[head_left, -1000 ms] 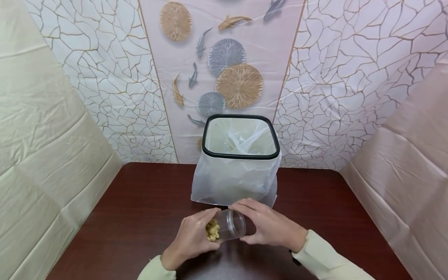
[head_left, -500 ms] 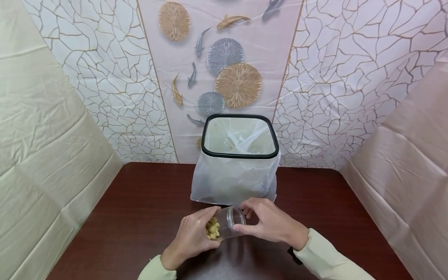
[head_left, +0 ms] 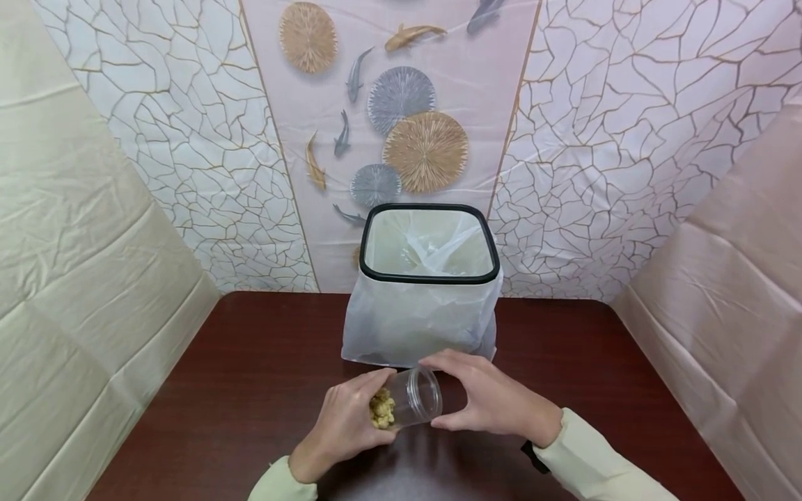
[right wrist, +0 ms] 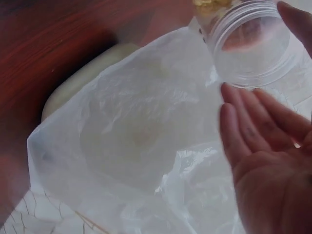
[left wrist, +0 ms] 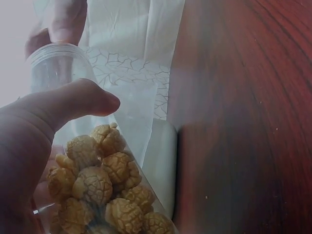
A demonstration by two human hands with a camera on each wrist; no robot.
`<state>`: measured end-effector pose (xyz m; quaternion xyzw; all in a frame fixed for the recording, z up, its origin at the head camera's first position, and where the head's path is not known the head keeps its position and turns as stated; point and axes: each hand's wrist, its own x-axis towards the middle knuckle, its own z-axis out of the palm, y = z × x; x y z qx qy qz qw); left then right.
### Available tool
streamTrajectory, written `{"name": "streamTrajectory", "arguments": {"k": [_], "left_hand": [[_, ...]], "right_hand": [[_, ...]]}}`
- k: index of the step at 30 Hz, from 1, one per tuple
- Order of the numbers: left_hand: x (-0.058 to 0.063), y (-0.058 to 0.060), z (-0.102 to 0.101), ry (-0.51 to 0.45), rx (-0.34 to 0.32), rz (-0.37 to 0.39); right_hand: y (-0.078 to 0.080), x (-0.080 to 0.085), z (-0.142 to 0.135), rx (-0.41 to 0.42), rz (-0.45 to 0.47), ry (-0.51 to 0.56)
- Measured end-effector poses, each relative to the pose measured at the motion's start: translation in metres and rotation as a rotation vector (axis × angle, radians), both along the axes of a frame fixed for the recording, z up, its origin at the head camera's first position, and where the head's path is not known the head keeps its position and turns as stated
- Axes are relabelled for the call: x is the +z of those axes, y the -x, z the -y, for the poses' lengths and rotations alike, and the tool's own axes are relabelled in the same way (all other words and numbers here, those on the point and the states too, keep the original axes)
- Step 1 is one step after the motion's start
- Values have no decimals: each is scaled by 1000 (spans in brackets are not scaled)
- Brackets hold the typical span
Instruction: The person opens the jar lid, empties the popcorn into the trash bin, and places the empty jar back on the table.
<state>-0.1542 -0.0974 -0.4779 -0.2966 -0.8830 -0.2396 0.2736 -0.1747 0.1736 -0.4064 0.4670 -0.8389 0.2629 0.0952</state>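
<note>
My left hand (head_left: 347, 417) grips a clear plastic jar (head_left: 403, 400) round its base and holds it tilted on its side above the table. Round, golden-brown popcorn (left wrist: 95, 183) fills the base end of the jar. At the other end is a clear, ridged lid (right wrist: 253, 41), facing right. My right hand (head_left: 495, 400) spans this lid, thumb below and fingers above in the head view. In the right wrist view its fingers are nearly straight, with their tips at the lid's edge; whether they touch it is hard to tell.
Just beyond the hands stands a bin (head_left: 429, 313) lined with a white plastic bag and topped by a black rim (head_left: 432, 280). It rests on a dark red-brown table (head_left: 263, 362). Patterned sheeting (head_left: 564, 174) hangs behind, with beige cloth (head_left: 88, 278) at the sides.
My right hand first turned about the lid, its thumb coming up over the near side, then swung back with the thumb low and fingers spread. The left hand and jar stayed nearly still.
</note>
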Motion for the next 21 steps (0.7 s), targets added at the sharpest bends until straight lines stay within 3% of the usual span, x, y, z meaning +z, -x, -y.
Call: {"name": "streamTrajectory", "arguments": {"k": [3,6,11,16,21], "left_hand": [[0,1,1,-7,2,2],[0,3,1,-8,-1,6],[2,4,2,-6,5,-1],[3,4,3,8,13,-17],[3,4,5,17,25,-26]], "right_hand": [[-1,2,-1,9,-25,-10],[-1,3,-3,-50,-9,-18],[0,4,1,-162,120,19],[2,1,7,-182,246,47],[2,-4,13,-181,263,41]]}}
